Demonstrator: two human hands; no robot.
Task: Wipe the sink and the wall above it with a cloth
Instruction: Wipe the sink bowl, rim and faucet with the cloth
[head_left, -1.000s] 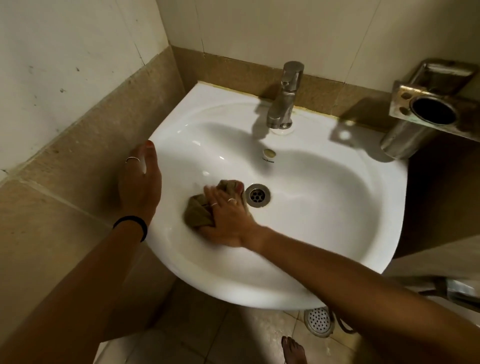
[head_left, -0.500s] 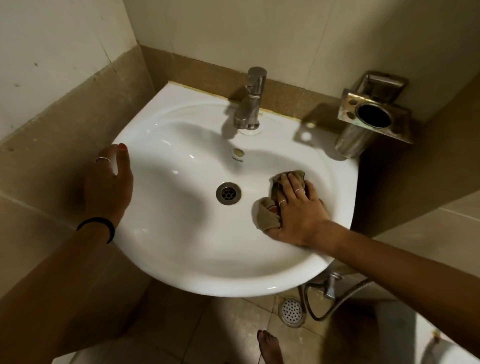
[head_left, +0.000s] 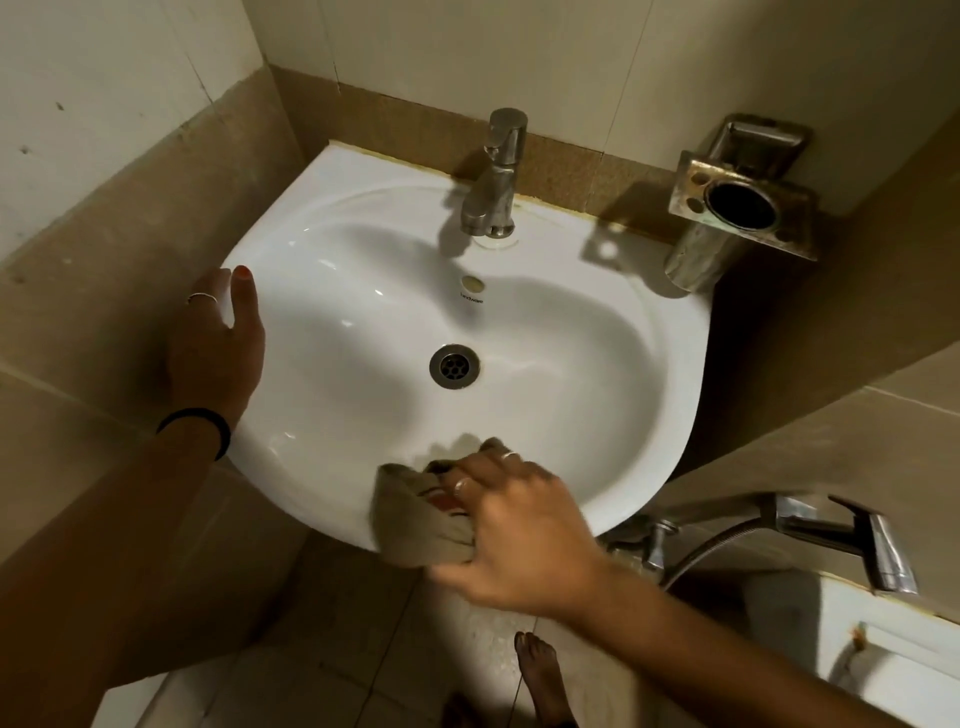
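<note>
A white oval sink (head_left: 613, 364) is fixed in a tiled corner, with a round metal drain (head_left: 454, 365) in its bowl. My right hand (head_left: 519, 525) grips a bunched beige cloth (head_left: 421, 519) and presses it on the sink's front rim, the cloth hanging partly over the edge. My left hand (head_left: 218, 348) lies flat on the sink's left rim, fingers apart, holding nothing. The wall (head_left: 519, 62) above the sink is pale tile over a brown band.
A metal tap (head_left: 496, 176) stands at the sink's back edge. A metal cup holder (head_left: 737, 208) juts from the wall at the right. Lower right are a second tap (head_left: 841, 530) with a hose and a white tub edge. A bare foot (head_left: 537, 670) stands on the floor.
My right hand has swept the cloth from beside the drain to the bowl's right side, then down to the front rim. My left hand has stayed on the left rim.
</note>
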